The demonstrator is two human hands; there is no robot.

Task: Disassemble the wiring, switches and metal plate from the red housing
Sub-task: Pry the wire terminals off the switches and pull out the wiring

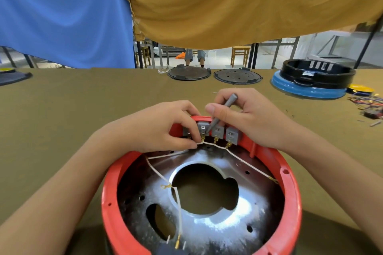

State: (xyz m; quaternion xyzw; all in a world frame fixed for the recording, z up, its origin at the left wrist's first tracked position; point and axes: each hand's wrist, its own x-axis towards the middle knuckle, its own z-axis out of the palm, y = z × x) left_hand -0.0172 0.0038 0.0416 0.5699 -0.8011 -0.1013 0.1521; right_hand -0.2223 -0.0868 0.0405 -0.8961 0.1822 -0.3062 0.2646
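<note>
Workbench under an olive-brown cloth (83,109), blue and mustard sheets hung behind it; far edge carries two dark round lids (189,73), a black ring on a blue base (310,80), and a tangle of loose wires (366,102) at far right; I note these as stripped parts from other units, though that is my guess

Red housing (290,203) sits nearest me, open side up, metal plate (238,209) inside it with a large cut-out at centre; a row of grey switches (217,131) lines the far wall, white wires (157,174) running from their brass connectors down across the plate; one wire ends loose with a ring terminal near the cut-out

My left hand (165,128) is curled at the switch row, thumb and forefinger pinching a white wire just by its connector; my right hand (246,116) grips a grey tool (222,113), held like a pen, tip set between the second and third switch

Step in hand, as I judge it: freeing a connector from a switch, wiring first; switches and plate not yet out

Next move calls for a steady pry at the tab while the left pulls straight along the connector, not on the wire alone; three more connectors look seated
</note>
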